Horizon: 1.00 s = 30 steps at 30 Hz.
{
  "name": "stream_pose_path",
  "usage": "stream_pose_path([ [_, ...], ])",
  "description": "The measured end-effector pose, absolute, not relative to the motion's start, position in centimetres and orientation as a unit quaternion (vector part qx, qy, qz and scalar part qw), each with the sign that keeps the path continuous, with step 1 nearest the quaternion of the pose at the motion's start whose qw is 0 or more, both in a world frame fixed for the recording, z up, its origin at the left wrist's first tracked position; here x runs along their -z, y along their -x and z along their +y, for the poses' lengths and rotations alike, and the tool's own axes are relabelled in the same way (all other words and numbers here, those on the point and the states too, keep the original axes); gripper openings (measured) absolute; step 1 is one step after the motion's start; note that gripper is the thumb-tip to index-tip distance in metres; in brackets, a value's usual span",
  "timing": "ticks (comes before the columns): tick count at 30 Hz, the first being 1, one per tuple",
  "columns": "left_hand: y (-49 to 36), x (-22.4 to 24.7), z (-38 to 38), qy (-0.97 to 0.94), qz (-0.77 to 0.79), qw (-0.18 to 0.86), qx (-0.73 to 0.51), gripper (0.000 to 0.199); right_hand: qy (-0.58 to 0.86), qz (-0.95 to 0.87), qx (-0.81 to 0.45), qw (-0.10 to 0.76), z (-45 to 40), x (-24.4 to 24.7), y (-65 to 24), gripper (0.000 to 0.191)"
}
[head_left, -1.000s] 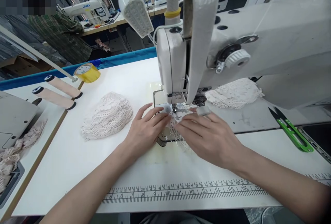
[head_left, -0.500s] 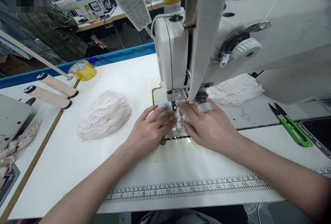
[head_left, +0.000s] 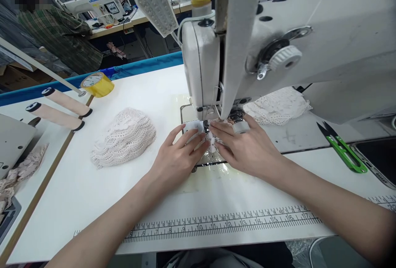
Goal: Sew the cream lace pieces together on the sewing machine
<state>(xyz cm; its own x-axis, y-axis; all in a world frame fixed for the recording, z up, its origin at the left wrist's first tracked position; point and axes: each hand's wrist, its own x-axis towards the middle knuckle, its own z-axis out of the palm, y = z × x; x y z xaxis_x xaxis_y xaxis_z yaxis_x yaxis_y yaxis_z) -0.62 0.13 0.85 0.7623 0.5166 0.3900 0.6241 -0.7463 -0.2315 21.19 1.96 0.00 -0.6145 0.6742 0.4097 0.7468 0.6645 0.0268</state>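
Observation:
A small piece of pale lace [head_left: 212, 143] lies under the presser foot of a white sewing machine [head_left: 204, 69]. Just left of the needle, my left hand [head_left: 177, 158] rests on the metal plate with fingers spread, its fingertips at the lace's edge. My right hand [head_left: 249, 148] lies flat on the other side, fingers stretched over the lace and partly hidden behind the machine head. Both hands press from above. To the left sits a heap of pale lace [head_left: 125, 138]; more white lace [head_left: 278, 106] lies behind my right hand.
Green snips [head_left: 346, 154] and a phone [head_left: 377, 156] are at the right. Yellow tape [head_left: 97, 84] and two thread cones [head_left: 55, 116] stand left. A ruler strip [head_left: 222, 224] runs along the front edge. A person in plaid [head_left: 58, 36] is behind.
The view has shifted slightly, so the machine and snips appear a little further left. Both hands stay at the needle, with the right fingers slightly nearer to it.

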Motion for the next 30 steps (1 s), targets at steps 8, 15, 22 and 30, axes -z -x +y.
stream_pose_path([
  [8,0.5,-0.9,0.0,0.922,-0.314,0.163,0.157,0.035,0.389,-0.892,0.092,0.210,1.9,-0.1,-21.3,0.026],
  [15,0.1,-0.4,0.1,0.909,-0.329,0.169,0.193,0.027,0.318,-0.904,0.104,0.265,1.0,-0.4,-21.1,0.025],
  [22,0.0,-0.6,-0.2,0.915,-0.308,0.164,0.202,0.029,0.287,-0.913,0.108,0.268,0.8,-0.6,-21.4,0.026],
  [30,0.1,-0.8,-0.4,0.916,-0.309,0.162,0.198,0.030,0.281,-0.917,0.125,0.253,1.0,-0.7,-21.6,0.025],
])
